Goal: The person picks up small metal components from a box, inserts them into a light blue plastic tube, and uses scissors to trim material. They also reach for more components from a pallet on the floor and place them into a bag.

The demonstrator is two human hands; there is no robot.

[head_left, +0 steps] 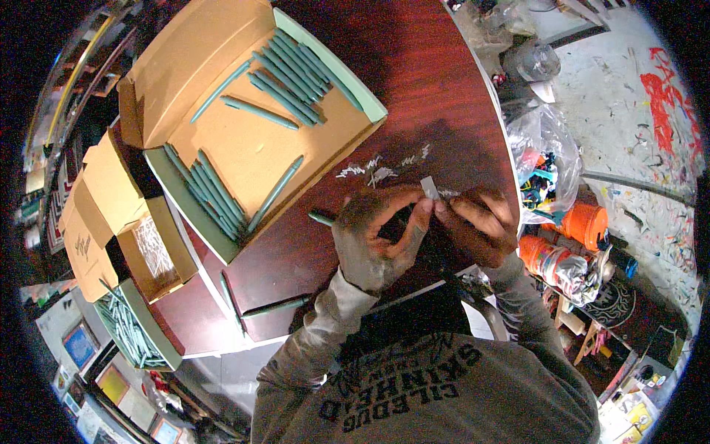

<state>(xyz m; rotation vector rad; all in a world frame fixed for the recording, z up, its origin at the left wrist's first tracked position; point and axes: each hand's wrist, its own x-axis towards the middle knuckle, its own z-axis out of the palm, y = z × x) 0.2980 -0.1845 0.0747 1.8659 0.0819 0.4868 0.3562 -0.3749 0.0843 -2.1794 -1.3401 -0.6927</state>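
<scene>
The left hand (361,240) pinches a pale piece (429,187) (right hand's (484,222) hold unclear); slackness might drop it among far scraps (381,175).

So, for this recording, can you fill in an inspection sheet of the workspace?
Surface: dark reddish-brown tabletop, glossy, with glare near its left front edge.
Job's things: small pale strip at the hands; open cardboard box holding teal pens; small pale zigzag pieces on the tabletop.
Clutter: two loose pens near the front edge; smaller box with thin whitish sticks; green-sided box of teal pieces.
Grips: left grip pinches the strip; right grip is close beside it, contact unclear.
Cables: nothing seen.
Surroundings: at right, clear plastic bag, orange cylindrical items, paint-splashed pale surface.
</scene>
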